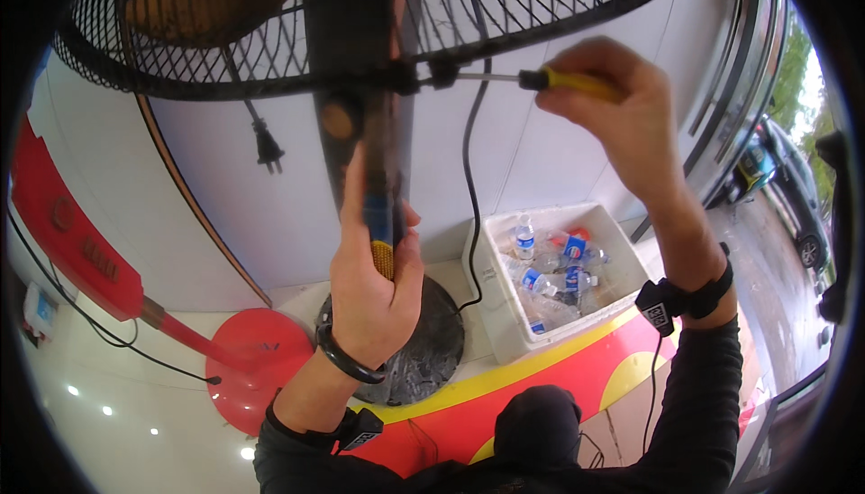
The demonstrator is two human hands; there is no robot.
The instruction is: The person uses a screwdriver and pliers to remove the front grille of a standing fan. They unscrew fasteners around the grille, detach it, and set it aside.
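Observation:
A large black fan guard spans the top, with a brown blade behind its wires. My right hand is closed round the yellow handle of a screwdriver. Its thin shaft points left, the tip at a small black clip on the guard's lower rim. Below the rim, my left hand is closed round a tool with a textured yellow and blue handle; its far end blurs into the fan's dark post. One left finger stretches up along the post.
A black round base stands below my left hand. A white foam box with several plastic bottles is to its right. A red fan stand leans at left. A plug dangles, and a black cable hangs down the wall.

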